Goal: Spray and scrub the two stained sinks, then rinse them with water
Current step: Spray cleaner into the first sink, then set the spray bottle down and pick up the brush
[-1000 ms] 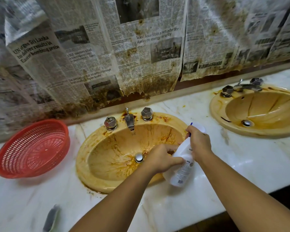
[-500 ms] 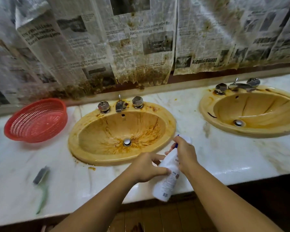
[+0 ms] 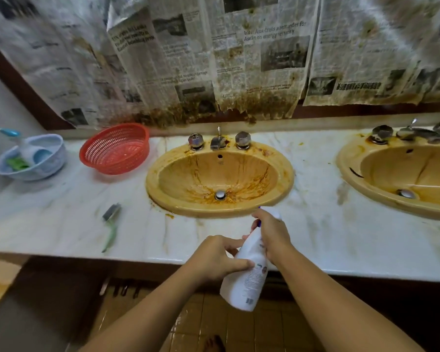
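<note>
Two yellow sinks streaked with brown stains sit in a white marble counter [image 3: 323,232]: the left sink [image 3: 183,201] straight ahead, the right sink [image 3: 351,179] cut off by the right edge. I hold a white spray bottle [image 3: 247,278] tilted over the counter's front edge, below the left sink. My right hand [image 3: 272,235] grips its neck and spray head. My left hand [image 3: 219,260] holds the bottle's body from the left, thumb across the label. A scrub brush [image 3: 111,222] with a green handle lies on the counter, left of the sink.
A red plastic basket [image 3: 114,151] stands left of the left sink. Further left is a pale blue bowl [image 3: 48,163] with cleaning items. Chrome taps [image 3: 219,142] sit behind the left sink. Stained newspaper [image 3: 214,59] covers the wall. Brown floor tiles lie below.
Both hands have drawn the bottle back from over the left sink to the counter's front edge. The view has pulled back and shifted left, bringing the blue bowl into sight.
</note>
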Demonstrator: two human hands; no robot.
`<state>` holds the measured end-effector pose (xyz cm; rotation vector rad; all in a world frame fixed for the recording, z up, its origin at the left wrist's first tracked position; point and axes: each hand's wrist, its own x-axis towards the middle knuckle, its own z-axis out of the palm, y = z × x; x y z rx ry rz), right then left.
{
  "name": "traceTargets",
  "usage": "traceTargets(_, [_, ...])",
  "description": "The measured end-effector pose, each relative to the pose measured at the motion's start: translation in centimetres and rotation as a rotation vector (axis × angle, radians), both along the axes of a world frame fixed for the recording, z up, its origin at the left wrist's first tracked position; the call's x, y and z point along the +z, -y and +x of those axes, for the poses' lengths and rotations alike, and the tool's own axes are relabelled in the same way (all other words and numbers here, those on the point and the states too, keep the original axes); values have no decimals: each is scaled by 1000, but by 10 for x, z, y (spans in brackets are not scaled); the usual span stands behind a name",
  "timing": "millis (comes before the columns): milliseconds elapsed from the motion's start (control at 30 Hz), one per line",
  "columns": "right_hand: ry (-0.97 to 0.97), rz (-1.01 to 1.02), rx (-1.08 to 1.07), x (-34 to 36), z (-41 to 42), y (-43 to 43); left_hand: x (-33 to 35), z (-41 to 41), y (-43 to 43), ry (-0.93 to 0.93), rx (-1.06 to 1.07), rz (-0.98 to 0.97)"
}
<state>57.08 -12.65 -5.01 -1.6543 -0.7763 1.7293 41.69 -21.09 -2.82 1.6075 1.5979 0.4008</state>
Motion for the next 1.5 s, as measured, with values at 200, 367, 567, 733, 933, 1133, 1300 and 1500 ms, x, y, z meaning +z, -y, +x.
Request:
traceTargets(200, [-47, 31, 29, 10, -44, 18, 0, -36, 22, -24, 66, 34])
traceTargets(367, [-82, 33, 91, 8, -90, 26, -1, -85, 37, -6, 98, 32])
traceTargets(567, [6, 29, 15, 5, -162, 39, -9, -154, 48, -10, 108, 45])
traceTargets(733, [-52, 58, -46, 5, -231, 57, -13, -228, 56, 7, 74, 95])
traceTargets(933, [-111, 115, -135, 3, -284, 58, -14, -282, 53, 47, 58, 110])
traceTargets(1133, [-100, 88, -142, 9, -307, 64, -14, -306, 57, -70, 15, 139])
traceTargets(1300, [-114, 185, -64, 16, -328, 73, -12, -317, 65, -145, -16, 145])
traceTargets(1500, [-32, 422, 167, 29, -346, 79, -10, -342, 74, -69, 113, 200])
